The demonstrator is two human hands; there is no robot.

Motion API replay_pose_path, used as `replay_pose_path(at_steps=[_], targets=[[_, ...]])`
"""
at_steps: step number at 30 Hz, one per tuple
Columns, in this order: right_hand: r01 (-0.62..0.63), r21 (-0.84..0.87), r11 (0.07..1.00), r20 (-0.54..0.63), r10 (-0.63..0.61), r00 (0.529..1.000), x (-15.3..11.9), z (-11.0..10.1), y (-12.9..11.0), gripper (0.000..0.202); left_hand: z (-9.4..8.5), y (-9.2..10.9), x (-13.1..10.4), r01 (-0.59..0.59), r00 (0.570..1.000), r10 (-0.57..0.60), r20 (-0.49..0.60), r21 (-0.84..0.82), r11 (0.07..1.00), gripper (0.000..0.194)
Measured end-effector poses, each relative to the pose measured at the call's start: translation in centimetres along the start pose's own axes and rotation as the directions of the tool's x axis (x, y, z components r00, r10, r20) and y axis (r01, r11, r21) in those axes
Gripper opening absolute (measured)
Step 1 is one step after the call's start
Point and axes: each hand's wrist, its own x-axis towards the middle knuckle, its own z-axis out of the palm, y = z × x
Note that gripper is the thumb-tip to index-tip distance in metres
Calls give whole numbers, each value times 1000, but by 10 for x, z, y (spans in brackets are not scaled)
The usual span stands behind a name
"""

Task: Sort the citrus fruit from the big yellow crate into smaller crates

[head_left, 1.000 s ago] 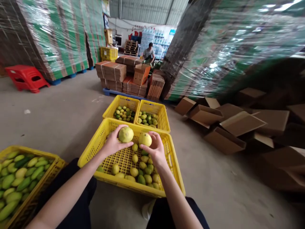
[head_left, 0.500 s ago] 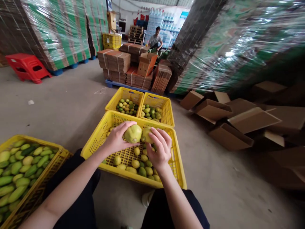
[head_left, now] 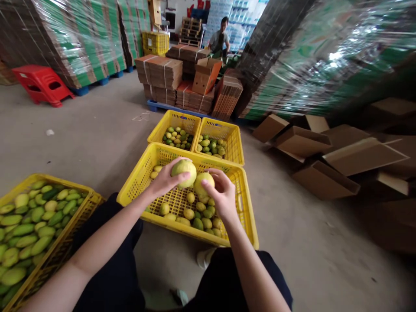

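Observation:
My left hand (head_left: 168,177) is closed round a large pale yellow-green lemon (head_left: 184,173), with the thumb across its front. In my right hand (head_left: 224,190) is a second, yellower lemon (head_left: 203,184), gripped between thumb and fingers. The two fruits are held side by side, very close together, above a wide yellow plastic crate (head_left: 130,186). Inside that crate lie loose yellow and green lemons (head_left: 189,213), mostly at its near right side, and a few at the left. Some of the fingers are hidden behind the fruit.
Two smaller yellow crates (head_left: 242,145) with lemons stand just beyond. At left, another crate (head_left: 92,195) is full of long green fruit (head_left: 39,212). Flattened cartons (head_left: 162,71) sit on a blue pallet; a person (head_left: 219,40) is behind. Open boxes (head_left: 325,177) lie right, a red stool (head_left: 42,84) left.
Both lemons have been turned in my hands, and my left thumb now lies across its fruit's front. The right-hand lemon shows more of its face. The whole view has shifted slightly.

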Motion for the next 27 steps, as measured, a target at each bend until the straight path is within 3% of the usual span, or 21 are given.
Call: replay_pose_path(at_steps=[2, 4, 6, 9, 14, 17, 20, 24, 27], targets=[[-269, 193, 944, 65, 262, 963, 4, 2, -1, 39, 3, 1, 5, 249, 967, -236, 93, -165, 954, 61], [-423, 280, 862, 134, 401, 906, 8, 4, 1, 41, 6, -1, 9, 465, 879, -419, 226, -218, 858, 65], [-494, 314, 811, 167, 465, 870, 13, 4, 4, 42, 7, -4, 14, 596, 794, -519, 317, -237, 767, 69], [-521, 343, 782, 171, 493, 853, 17, 4, 6, 39, 8, -8, 17, 654, 754, -566, 333, -292, 698, 71], [-524, 379, 763, 171, 499, 850, 18, 5, 13, 32, 10, -7, 17, 605, 795, -549, 258, -263, 752, 72], [-439, 289, 850, 101, 429, 898, 19, 8, 21, 44, 15, -7, 17, 524, 852, -506, 136, -197, 829, 64], [-374, 158, 914, 51, 371, 927, 19, 12, 26, 36, 21, -12, 16, 450, 893, -448, 46, -145, 881, 55], [-422, 89, 902, 132, 410, 903, 19, 16, 29, 47, 24, -18, 13, 409, 912, -407, 42, -77, 909, 52], [-411, 85, 907, 149, 397, 906, 18, 20, 32, 50, 18, -16, 10, 350, 934, -344, 101, -45, 936, 56]])
